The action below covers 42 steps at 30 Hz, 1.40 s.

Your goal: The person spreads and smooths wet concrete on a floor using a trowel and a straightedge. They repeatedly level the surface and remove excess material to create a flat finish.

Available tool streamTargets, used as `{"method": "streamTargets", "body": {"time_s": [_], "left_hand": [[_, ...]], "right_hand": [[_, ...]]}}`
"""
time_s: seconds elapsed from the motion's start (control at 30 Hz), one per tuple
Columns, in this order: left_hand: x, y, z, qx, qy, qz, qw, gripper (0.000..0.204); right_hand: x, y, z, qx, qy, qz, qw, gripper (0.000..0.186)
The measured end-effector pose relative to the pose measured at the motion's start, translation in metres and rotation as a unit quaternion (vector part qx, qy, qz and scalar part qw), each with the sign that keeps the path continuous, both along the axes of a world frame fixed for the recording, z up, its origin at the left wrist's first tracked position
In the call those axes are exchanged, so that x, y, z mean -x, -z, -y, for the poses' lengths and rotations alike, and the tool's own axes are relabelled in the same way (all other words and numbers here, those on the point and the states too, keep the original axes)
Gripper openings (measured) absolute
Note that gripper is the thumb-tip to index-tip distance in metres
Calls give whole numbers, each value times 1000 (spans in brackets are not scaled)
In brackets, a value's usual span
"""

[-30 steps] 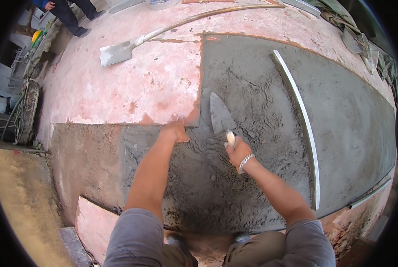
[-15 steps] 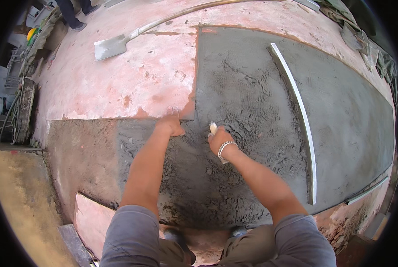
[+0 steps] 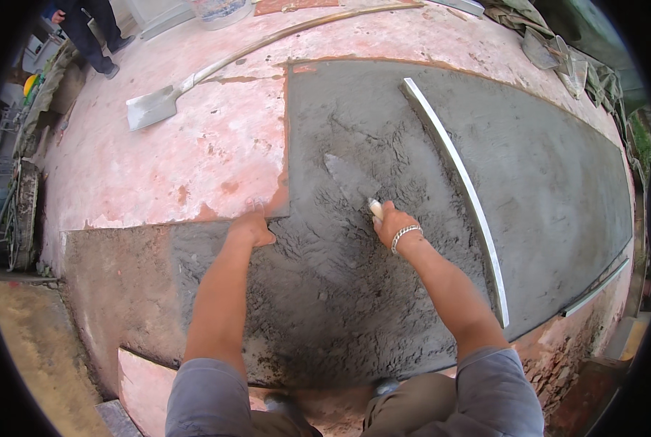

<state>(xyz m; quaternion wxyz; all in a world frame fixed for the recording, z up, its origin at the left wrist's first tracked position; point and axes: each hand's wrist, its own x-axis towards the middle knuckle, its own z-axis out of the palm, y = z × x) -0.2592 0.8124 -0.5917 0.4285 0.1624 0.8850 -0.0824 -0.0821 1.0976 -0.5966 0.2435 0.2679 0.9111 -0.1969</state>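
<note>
A shovel (image 3: 152,108) lies on the pink floor (image 3: 223,156). The left hand (image 3: 249,231) is at that floor's near edge — thumb spread from the fingers, which reach over the pink. Right of it the trowel (image 3: 348,178) is at the rough mortar (image 3: 322,306), blade pointing away and leftward; the right hand (image 3: 397,223) is wrapped around its handle. Farther right, a long bar (image 3: 453,162) lies across the mortar — smoother beyond it.

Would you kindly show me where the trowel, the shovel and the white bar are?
Trowel (image 3: 348,178), head view: the blade.
Shovel (image 3: 152,108), head view: the blade.
White bar (image 3: 472,193), head view: the middle.
</note>
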Motion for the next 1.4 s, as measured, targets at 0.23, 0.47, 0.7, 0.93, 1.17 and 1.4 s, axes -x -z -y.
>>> {"method": "streamTargets", "body": {"time_s": [0.23, 0.47, 0.7, 0.93, 1.17, 1.4], "left_hand": [[0, -1, 3, -1, -4, -5, 1000, 105], [4, -2, -1, 6, -7, 19, 1000, 105], [5, -2, 0, 1, -5, 18, 1000, 101], [5, 0, -1, 9, 10, 10, 1000, 105], [3, 1, 1, -6, -4, 11, 1000, 108], [3, 6, 4, 10, 2, 11, 1000, 109]], "right_hand": [[37, 24, -52, 315, 422, -187, 829, 35], [96, 22, 9, 384, 403, -178, 811, 33], [135, 14, 52, 336, 319, -122, 878, 41], [118, 16, 51, 248, 210, -61, 944, 44], [62, 22, 60, 171, 35, -43, 984, 51], [55, -19, 43, 213, 62, -32, 974, 51]]}}
